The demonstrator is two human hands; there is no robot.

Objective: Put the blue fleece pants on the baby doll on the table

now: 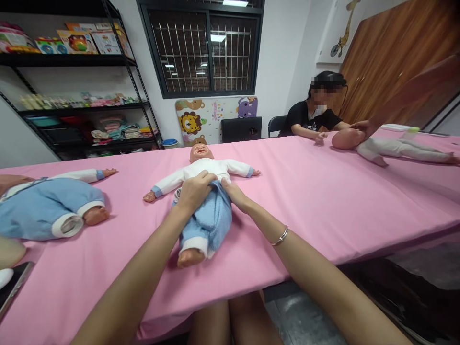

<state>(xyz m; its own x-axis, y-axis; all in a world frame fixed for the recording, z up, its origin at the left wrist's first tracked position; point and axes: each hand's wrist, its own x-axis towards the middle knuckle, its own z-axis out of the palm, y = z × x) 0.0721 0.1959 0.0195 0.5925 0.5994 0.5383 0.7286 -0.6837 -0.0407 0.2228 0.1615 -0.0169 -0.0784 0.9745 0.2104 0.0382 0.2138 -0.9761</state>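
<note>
A baby doll [201, 152] lies on its back on the pink-covered table, head away from me and arms spread. It wears a white long-sleeved top [210, 166] with blue cuffs and light blue pants [219, 218] with white cuffs. Only one foot [190, 258] shows at the pants' hems. My left hand [197, 191] is closed on the waistband at the doll's belly. Just right of it, my right hand [233, 192] pinches the other side of the waistband, thumb on top. The cloth bunches up between my hands.
Another doll in blue pants [53, 203] lies at the left, near a phone [16, 287]. At the far right, a person in black [316, 112] sits behind a doll in pale clothes [402, 149]; someone's arm [413, 91] reaches to its head. Shelves [72, 60] stand behind.
</note>
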